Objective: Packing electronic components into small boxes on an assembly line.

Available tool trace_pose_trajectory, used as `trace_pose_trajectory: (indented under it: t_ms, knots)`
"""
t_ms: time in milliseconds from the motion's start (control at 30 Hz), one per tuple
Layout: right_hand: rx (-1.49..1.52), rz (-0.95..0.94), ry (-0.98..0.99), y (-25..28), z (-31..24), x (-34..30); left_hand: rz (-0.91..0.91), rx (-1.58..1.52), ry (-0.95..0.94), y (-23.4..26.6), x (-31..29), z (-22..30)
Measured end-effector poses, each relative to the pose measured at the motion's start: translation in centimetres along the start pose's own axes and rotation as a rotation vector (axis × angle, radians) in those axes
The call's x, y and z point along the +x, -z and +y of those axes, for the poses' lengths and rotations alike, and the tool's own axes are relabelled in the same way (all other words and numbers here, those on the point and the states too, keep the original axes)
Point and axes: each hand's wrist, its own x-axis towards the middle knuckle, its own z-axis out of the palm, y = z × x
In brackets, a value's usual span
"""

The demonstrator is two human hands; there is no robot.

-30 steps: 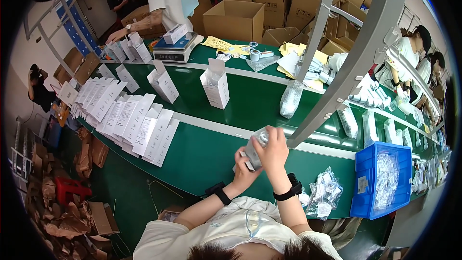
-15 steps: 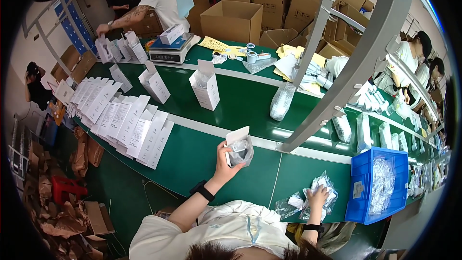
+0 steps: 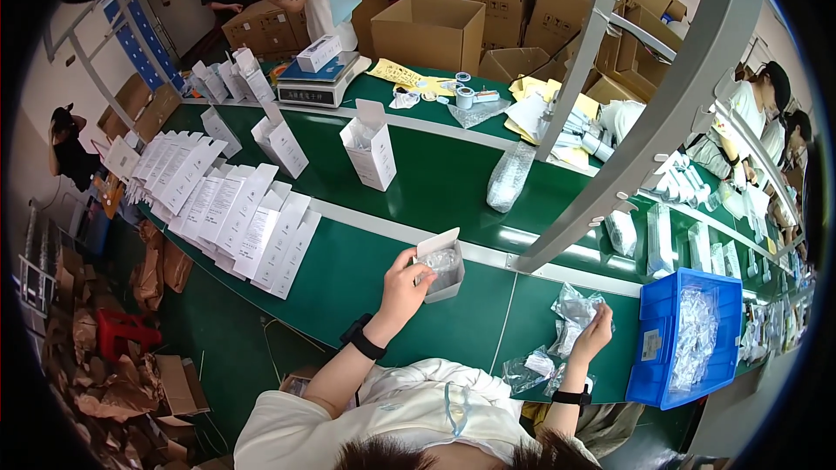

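My left hand (image 3: 402,285) is at the near left rim of an open white carton (image 3: 447,285), its fingers closed on that edge and bent over the opening. Inside the carton lies a clear-wrapped item (image 3: 441,266); its kind is hard to make out. The carton's lid flap stands up on the far side. On the right, my right hand (image 3: 595,331) grips a small clear plastic bag (image 3: 572,309) with something white in it, raised over the table. More such bags (image 3: 533,367) lie beside my right wrist.
A blue bin (image 3: 649,339) full of clear bags stands at right. Flattened white cartons (image 3: 235,218) overlap at left. Beyond, an open carton (image 3: 369,157) and a bubble-wrapped item (image 3: 511,176) sit on the green belt. A grey metal post (image 3: 627,130) rises ahead. Other people work farther off.
My right hand has lifted a bag from the pile. My left fingers have shifted up to the carton's opening. A person at the far left has pulled an arm back from the upright cartons.
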Motion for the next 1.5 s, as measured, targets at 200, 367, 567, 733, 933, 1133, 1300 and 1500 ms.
trace_pose_trajectory:
  t_ms: [200,367,567,733,933,1133,1300,1500]
  knots:
    - [0.822,-0.207,-0.441,-0.2,-10.6,2.5,-0.034,-0.023,0.093,-0.1,1.4,0.2]
    - [1.160,-0.535,-0.149,-2.8,-20.8,4.0,0.016,0.006,0.090,-0.1,1.7,-1.0]
    - [0.730,-0.947,0.466,-6.0,-22.1,5.4,-0.016,-0.043,0.110,0.3,2.2,-1.4]
    - [0.628,-0.816,0.793,-7.5,-21.6,5.2,-0.024,-0.087,0.116,0.2,2.1,-1.6]
    - [0.677,-0.661,0.920,-7.7,-22.4,4.9,-0.017,-0.117,0.135,0.4,2.2,-1.7]
    - [0.515,-0.971,0.925,-7.3,-21.5,5.6,-0.016,-0.115,0.148,0.3,2.1,-2.0]
    - [0.370,-0.868,1.150,-7.0,-21.5,3.7,0.016,-0.084,0.134,0.0,2.0,-2.4]
    - [0.577,-0.515,0.915,-7.1,-21.4,3.0,0.015,-0.153,0.160,-0.1,1.9,-1.8]
